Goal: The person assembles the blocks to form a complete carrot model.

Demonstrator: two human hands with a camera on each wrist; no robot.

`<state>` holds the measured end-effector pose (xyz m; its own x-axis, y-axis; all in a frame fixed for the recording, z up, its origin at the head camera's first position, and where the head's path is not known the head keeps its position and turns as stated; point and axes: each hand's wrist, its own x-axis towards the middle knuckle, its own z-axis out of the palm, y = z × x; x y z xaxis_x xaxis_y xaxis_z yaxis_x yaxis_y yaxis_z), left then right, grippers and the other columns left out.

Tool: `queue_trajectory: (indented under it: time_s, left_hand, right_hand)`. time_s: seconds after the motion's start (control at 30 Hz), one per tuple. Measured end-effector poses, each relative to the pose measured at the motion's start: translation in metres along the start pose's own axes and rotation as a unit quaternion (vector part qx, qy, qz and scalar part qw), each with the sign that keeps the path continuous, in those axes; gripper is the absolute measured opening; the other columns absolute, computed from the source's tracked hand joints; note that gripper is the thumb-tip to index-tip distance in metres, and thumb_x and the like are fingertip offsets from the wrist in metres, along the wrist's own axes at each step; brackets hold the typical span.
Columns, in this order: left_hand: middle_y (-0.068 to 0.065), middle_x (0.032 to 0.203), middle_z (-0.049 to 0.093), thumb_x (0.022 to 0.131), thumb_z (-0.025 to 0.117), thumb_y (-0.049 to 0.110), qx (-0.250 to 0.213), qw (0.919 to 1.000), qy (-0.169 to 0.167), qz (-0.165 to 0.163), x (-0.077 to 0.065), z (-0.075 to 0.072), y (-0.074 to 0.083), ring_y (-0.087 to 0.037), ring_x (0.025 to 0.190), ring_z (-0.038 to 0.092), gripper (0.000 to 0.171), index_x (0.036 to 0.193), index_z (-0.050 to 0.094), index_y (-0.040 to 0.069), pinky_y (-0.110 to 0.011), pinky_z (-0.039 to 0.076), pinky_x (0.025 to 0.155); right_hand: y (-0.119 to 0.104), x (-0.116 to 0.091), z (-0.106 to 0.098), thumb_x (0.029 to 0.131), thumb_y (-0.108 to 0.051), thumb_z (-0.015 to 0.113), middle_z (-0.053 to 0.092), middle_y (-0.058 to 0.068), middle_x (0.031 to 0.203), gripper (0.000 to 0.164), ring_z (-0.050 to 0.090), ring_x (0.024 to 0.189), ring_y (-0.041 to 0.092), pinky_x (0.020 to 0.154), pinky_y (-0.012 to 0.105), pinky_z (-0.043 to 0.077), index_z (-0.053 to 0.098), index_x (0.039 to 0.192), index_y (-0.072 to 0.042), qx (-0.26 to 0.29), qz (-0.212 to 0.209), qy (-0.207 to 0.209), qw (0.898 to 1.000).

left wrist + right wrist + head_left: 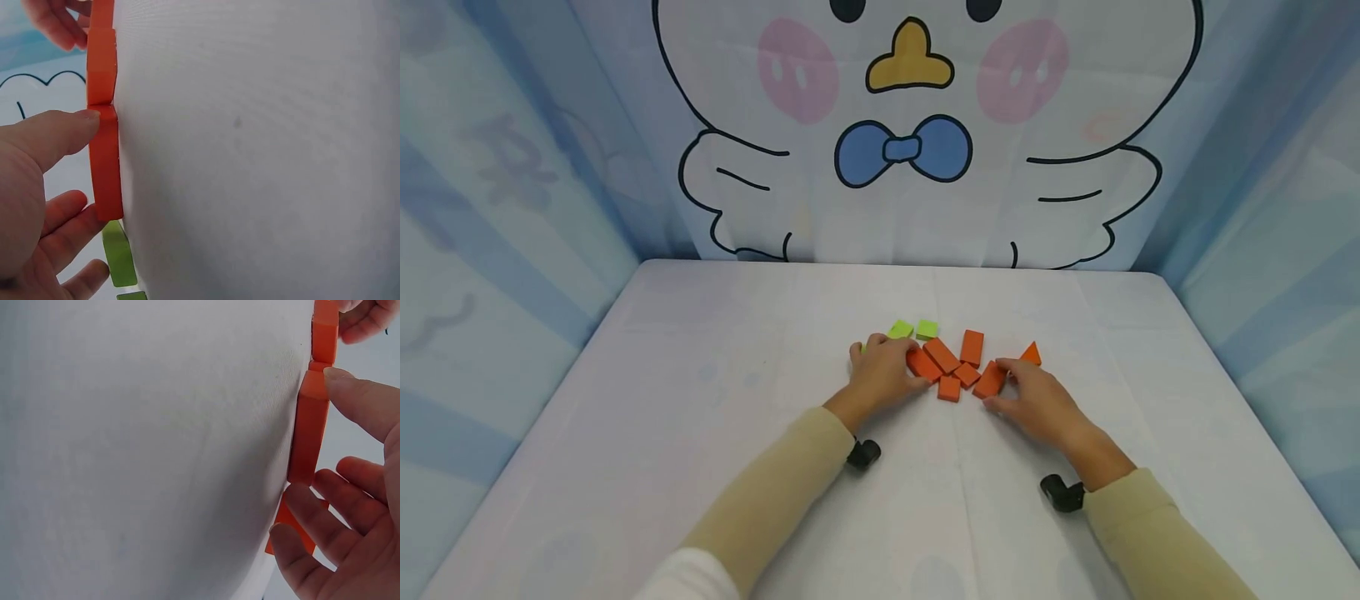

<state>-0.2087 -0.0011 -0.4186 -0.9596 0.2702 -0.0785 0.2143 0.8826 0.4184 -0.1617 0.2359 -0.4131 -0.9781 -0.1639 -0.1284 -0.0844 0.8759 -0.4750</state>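
Note:
My left hand (880, 371) pinches an orange rectangular block (921, 363) at the left of a cluster on the white table. In the left wrist view, the thumb touches one end of that block (107, 169) and a finger the other end. On the cluster's right side my right hand (1037, 402) holds another orange block (989, 380) the same way, thumb at the near end. The right wrist view shows this block (307, 428) lying flat on the cloth. Between the hands are several more orange blocks (942, 355), including a smaller square one (949, 388).
Light green blocks (927, 330) sit behind the left hand, one partly hidden by it. Beyond the right hand lies an orange triangular block (1032, 354). White cloth covers the table (700, 400); printed curtains (902, 217) stand behind and at both sides.

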Motion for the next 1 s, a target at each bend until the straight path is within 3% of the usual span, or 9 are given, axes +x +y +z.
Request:
queue_trajectory:
  time_s: [0.47, 0.57, 0.73, 1.0]
  left_hand:
    - [0.003, 0.122, 0.064, 0.086, 0.076, 0.041, 0.036, 0.9983, -0.047, 0.001, -0.016, -0.006, -0.008, -0.028, 0.128, 0.042, 0.052, 0.133, 0.064, 0.020, -0.056, 0.024, 0.105]
    - [0.004, 0.123, 0.065, 0.086, 0.077, 0.041, 0.046, 0.9970, -0.060, 0.018, -0.025, -0.008, -0.010, -0.027, 0.126, 0.043, 0.053, 0.133, 0.064, 0.020, -0.060, 0.021, 0.107]
    - [0.004, 0.121, 0.066, 0.087, 0.077, 0.039, 0.048, 0.9933, -0.086, 0.060, -0.044, -0.010, -0.009, -0.025, 0.121, 0.047, 0.052, 0.133, 0.064, 0.019, -0.054, 0.027, 0.102]
    - [0.008, 0.119, 0.066, 0.086, 0.078, 0.039, 0.060, 0.9806, -0.124, 0.139, -0.064, -0.002, 0.013, -0.018, 0.116, 0.051, 0.051, 0.132, 0.064, 0.020, -0.044, 0.036, 0.092]
  right_hand:
    - [-0.003, -0.011, -0.004, 0.091, -0.019, 0.075, 0.054, 0.025, 0.135, 0.062, 0.054, 0.118, 0.039, 0.100, 0.055, 0.044, 0.049, 0.142, 0.005, -0.009, -0.008, -0.024, 1.000]
    - [-0.001, -0.017, -0.006, 0.089, -0.016, 0.076, 0.055, 0.024, 0.133, 0.061, 0.054, 0.119, 0.040, 0.100, 0.055, 0.044, 0.050, 0.140, 0.005, -0.011, -0.018, -0.031, 0.999]
    - [0.005, -0.028, -0.010, 0.088, -0.014, 0.076, 0.056, 0.022, 0.132, 0.060, 0.052, 0.120, 0.039, 0.101, 0.057, 0.042, 0.051, 0.141, 0.001, 0.002, -0.021, -0.057, 0.998]
    - [0.012, -0.049, -0.015, 0.086, -0.014, 0.076, 0.059, 0.017, 0.129, 0.058, 0.052, 0.119, 0.037, 0.100, 0.058, 0.041, 0.054, 0.139, -0.003, 0.019, -0.027, -0.084, 0.996]
